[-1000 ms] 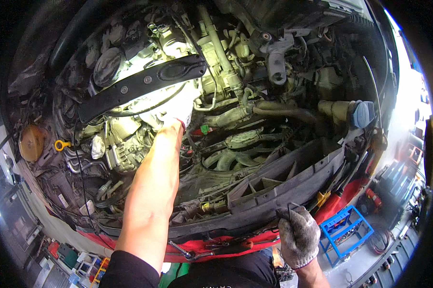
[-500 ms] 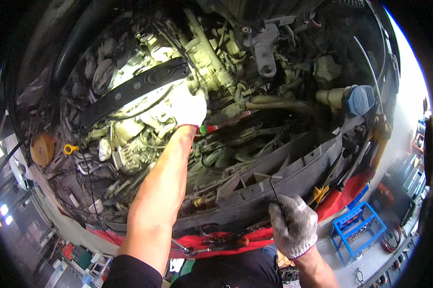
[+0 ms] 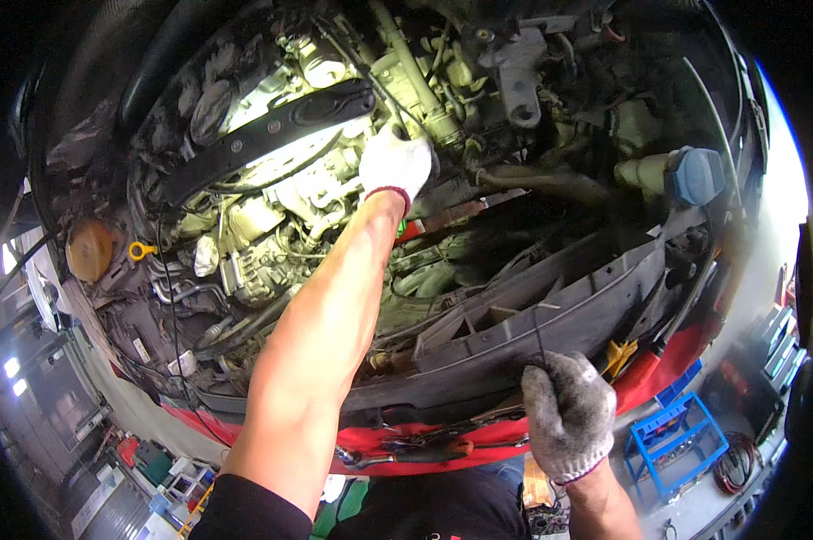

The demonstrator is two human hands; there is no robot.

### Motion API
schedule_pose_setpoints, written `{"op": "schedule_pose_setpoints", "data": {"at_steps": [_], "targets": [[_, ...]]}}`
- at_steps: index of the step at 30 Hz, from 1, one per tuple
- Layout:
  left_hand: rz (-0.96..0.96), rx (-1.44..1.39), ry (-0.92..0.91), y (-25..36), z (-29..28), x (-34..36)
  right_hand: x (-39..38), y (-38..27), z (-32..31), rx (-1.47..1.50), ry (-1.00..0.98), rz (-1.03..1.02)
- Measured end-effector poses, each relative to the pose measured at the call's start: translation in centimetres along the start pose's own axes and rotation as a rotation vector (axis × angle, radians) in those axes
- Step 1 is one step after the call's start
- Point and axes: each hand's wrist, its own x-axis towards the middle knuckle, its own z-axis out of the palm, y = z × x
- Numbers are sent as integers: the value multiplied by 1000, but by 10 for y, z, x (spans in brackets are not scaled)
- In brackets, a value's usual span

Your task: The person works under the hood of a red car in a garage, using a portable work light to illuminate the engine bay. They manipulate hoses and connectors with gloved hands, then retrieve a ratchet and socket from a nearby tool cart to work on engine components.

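Note:
My left hand [image 3: 396, 166], in a pale glove washed out by bright light, reaches deep into a car's engine bay. It is beside the end of a long black bar [image 3: 271, 133], among pipes and metal parts. Its fingertips are lost in glare and behind the parts, so their grip is not visible. Under that wrist lies a red object [image 3: 411, 231] with a green end. My right hand [image 3: 569, 418], in a dirty grey knit glove, is closed around a thin dark rod [image 3: 539, 335] pointing up over the front edge of the bay.
A blue-capped reservoir [image 3: 697, 176] stands at the right, and a yellow dipstick ring [image 3: 142, 250] at the left. Hand tools [image 3: 406, 454] lie along the red front edge near my body. A yellow object [image 3: 619, 356] is right of my right hand. A blue cart [image 3: 677, 441] stands beyond.
The whole view has shifted slightly. My left hand has gone a little farther in, up and right among the pipes. My right hand still holds the thin rod.

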Motion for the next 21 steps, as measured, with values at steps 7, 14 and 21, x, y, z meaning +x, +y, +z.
{"op": "schedule_pose_setpoints", "data": {"at_steps": [7, 14, 21], "targets": [[535, 425, -133, -34, -17, 10, -5, 6, 10, 61, 104, -53], [266, 118, -216, -42, -3, 21, -46, -8, -15, 15, 108, 141], [436, 603, -238, -66, -71, -16, -57, 72, -72, -87, 428, 202]]}}
